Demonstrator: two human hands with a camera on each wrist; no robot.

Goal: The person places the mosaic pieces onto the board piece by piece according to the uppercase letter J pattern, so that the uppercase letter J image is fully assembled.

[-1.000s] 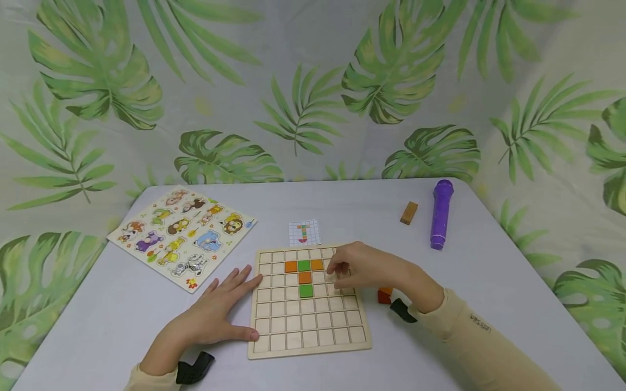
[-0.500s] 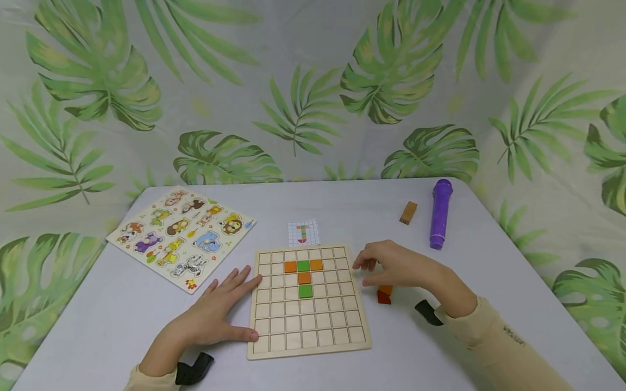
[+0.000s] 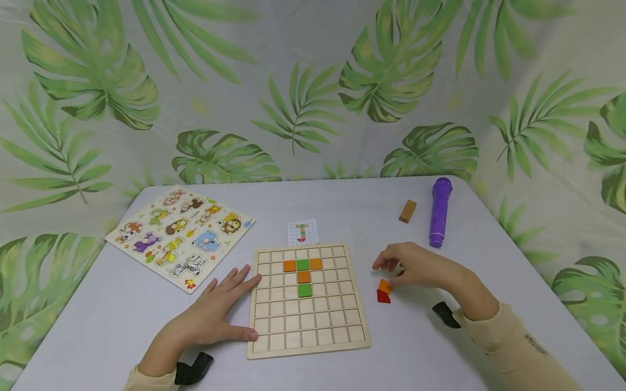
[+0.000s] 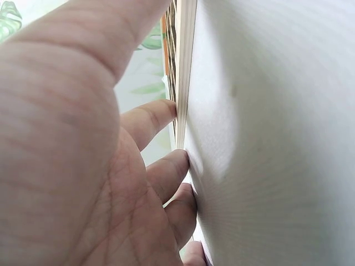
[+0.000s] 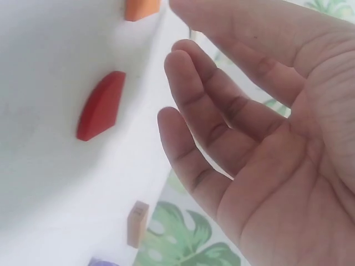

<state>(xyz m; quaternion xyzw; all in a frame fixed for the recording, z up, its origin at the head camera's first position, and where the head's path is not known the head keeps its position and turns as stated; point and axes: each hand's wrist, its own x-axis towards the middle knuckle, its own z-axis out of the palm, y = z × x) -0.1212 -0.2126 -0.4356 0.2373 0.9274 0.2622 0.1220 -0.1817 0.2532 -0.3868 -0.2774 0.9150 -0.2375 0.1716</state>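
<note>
A wooden grid board (image 3: 337,320) lies in front of me, with green tiles (image 3: 305,290) and orange tiles (image 3: 304,277) set in a T shape. My left hand (image 3: 212,315) has its fingers spread, thumb and index fingertip at the board's left edge. To the right of the board, my right hand (image 3: 425,264) hovers low with bent, relaxed fingers and nothing between them. Beside its thumb are an orange piece (image 3: 385,286) and a red piece (image 3: 383,296). Another red piece (image 5: 102,105), with one curved side, shows in the right wrist view; the hand mostly hides it in the head view.
A small printed card (image 3: 293,233) with a coloured grid pattern lies behind the board. At the left is an animal peg puzzle (image 3: 181,233). A wooden block (image 3: 407,211) and a purple microphone-shaped toy (image 3: 440,212) lie at the back right of the white table (image 3: 342,206).
My right hand has moved right, off the board and over to the loose pieces. The left hand stays at the board's edge, and the tiles on the board are unchanged.
</note>
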